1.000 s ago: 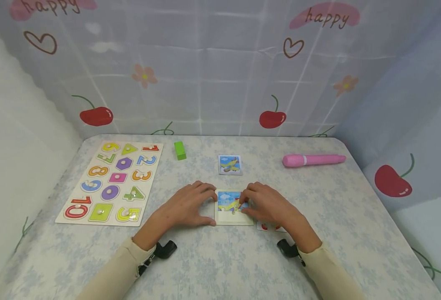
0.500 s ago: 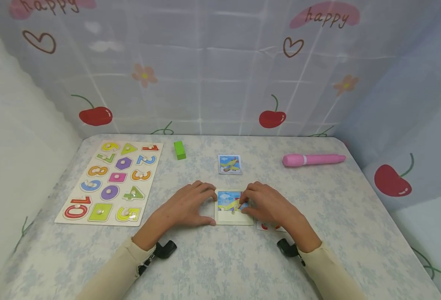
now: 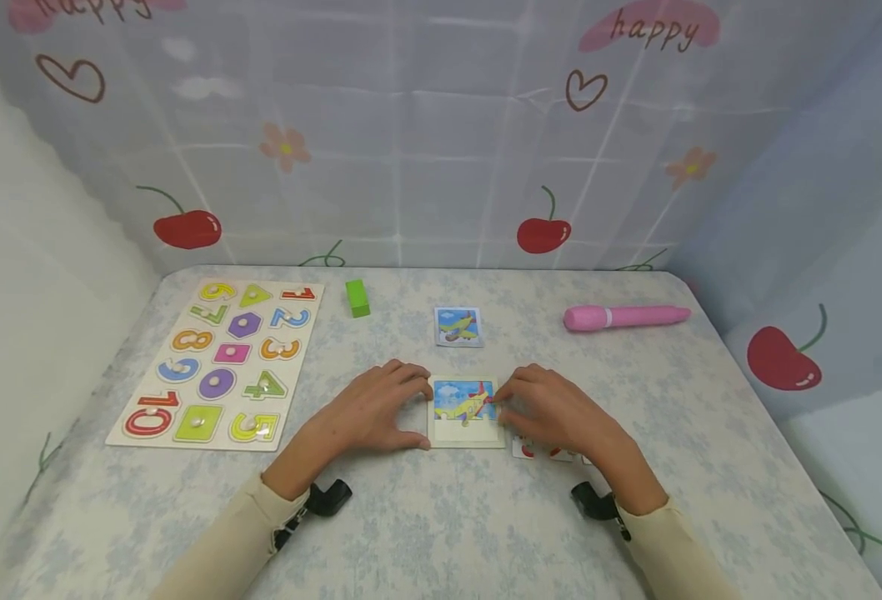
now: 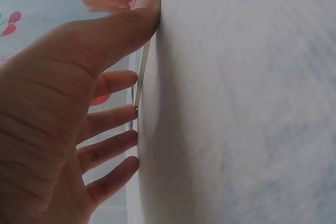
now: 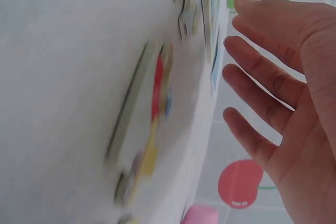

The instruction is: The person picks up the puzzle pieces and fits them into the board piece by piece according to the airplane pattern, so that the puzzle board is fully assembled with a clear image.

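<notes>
A small jigsaw tray (image 3: 468,433) with a pale rim lies in front of me; airplane pieces fill its upper part, and its lower strip is bare. My left hand (image 3: 373,408) rests at the tray's left side, thumb (image 4: 149,1) on its edge and the other fingers loosely extended. Just off the right edge hovers my right hand (image 3: 557,412), its fingers relaxed and nothing between them. Loose jigsaw pieces (image 3: 542,451) lie below that hand, partly hidden in the head view. In the right wrist view, a piece with red and yellow print (image 5: 157,85) lies nearby.
Behind the tray lies a square airplane picture (image 3: 458,327). A number-and-shape peg board (image 3: 208,367) occupies the left side, with a green block (image 3: 358,298) near it. At the back right is a pink marker-shaped object (image 3: 627,317). A printed curtain (image 3: 396,167) stands behind the table.
My right hand has drawn back to the right from the jigsaw and let go of the piece there, uncovering the airplane's red front. My left hand stays at the tray. The view tilts slightly.
</notes>
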A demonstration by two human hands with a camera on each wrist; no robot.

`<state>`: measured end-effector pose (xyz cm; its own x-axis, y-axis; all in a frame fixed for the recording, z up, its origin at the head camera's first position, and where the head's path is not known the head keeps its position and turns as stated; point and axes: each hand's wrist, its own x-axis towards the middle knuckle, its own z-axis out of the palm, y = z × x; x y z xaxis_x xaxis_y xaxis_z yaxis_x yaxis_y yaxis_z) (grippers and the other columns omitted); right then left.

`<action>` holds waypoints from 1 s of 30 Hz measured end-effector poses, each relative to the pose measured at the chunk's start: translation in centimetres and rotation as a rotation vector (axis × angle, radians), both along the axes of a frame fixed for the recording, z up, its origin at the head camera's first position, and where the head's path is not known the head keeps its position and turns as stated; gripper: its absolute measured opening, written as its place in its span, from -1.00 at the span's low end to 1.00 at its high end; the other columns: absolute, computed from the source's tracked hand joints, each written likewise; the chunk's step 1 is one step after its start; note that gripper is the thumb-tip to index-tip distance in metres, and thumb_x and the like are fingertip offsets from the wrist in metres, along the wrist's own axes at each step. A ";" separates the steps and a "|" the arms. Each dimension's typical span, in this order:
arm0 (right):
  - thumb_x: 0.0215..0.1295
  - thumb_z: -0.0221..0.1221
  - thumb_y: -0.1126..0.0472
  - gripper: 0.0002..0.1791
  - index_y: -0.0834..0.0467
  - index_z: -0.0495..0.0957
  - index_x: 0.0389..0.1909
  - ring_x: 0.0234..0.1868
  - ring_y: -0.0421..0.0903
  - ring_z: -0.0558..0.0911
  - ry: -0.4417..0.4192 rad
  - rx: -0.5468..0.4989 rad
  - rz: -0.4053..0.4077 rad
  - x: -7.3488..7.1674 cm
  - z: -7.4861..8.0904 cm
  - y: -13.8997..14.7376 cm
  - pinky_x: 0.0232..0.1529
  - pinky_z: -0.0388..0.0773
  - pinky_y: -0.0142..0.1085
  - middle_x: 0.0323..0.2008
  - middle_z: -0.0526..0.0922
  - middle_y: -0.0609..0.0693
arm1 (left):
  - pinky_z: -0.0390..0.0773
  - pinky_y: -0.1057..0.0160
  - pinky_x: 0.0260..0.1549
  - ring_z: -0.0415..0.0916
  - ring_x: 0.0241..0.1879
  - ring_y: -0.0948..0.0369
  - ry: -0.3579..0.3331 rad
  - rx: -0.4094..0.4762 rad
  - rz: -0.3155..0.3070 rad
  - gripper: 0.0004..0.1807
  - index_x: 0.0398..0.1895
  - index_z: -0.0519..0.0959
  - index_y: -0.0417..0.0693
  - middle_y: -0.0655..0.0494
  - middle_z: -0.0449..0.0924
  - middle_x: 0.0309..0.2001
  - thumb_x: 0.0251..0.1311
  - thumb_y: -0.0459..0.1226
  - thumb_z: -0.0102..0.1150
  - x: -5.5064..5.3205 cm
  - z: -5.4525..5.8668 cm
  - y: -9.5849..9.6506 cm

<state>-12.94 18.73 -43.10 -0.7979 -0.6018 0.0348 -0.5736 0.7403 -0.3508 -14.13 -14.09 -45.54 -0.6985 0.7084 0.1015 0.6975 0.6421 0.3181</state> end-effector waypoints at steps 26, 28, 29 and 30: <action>0.21 0.60 0.03 -0.71 -0.12 0.71 -0.13 0.00 -0.18 0.53 -0.013 0.000 0.002 3.6 -1.2 2.6 -0.03 0.57 -0.16 -0.04 0.60 -0.21 | 0.57 -0.03 0.15 0.47 0.32 0.04 0.021 0.008 -0.010 -0.30 0.18 0.62 0.09 0.05 0.53 0.40 0.13 0.27 0.55 0.0 -0.1 0.1; 0.22 0.59 0.04 -0.72 -0.11 0.70 -0.14 -0.02 -0.19 0.52 -0.010 0.000 0.008 3.6 -1.2 2.5 -0.04 0.57 -0.18 -0.05 0.61 -0.21 | 0.57 -0.03 0.14 0.47 0.32 0.04 0.020 0.009 -0.010 -0.31 0.18 0.63 0.09 0.05 0.53 0.40 0.13 0.27 0.55 0.0 -0.1 0.0; 0.22 0.59 0.05 -0.72 -0.10 0.70 -0.15 -0.03 -0.20 0.52 -0.007 0.004 0.010 3.5 -1.2 2.5 -0.05 0.57 -0.18 -0.06 0.61 -0.21 | 0.57 -0.03 0.15 0.47 0.32 0.04 0.019 0.009 -0.010 -0.31 0.17 0.63 0.09 0.05 0.53 0.40 0.13 0.26 0.55 0.0 0.0 0.0; 0.21 0.59 0.05 -0.72 -0.10 0.70 -0.16 -0.04 -0.20 0.51 -0.004 0.009 0.013 3.5 -1.2 2.4 -0.05 0.56 -0.18 -0.07 0.61 -0.21 | 0.57 -0.04 0.15 0.47 0.32 0.04 0.019 0.010 -0.011 -0.31 0.17 0.63 0.09 0.05 0.53 0.40 0.13 0.26 0.55 0.0 0.0 0.0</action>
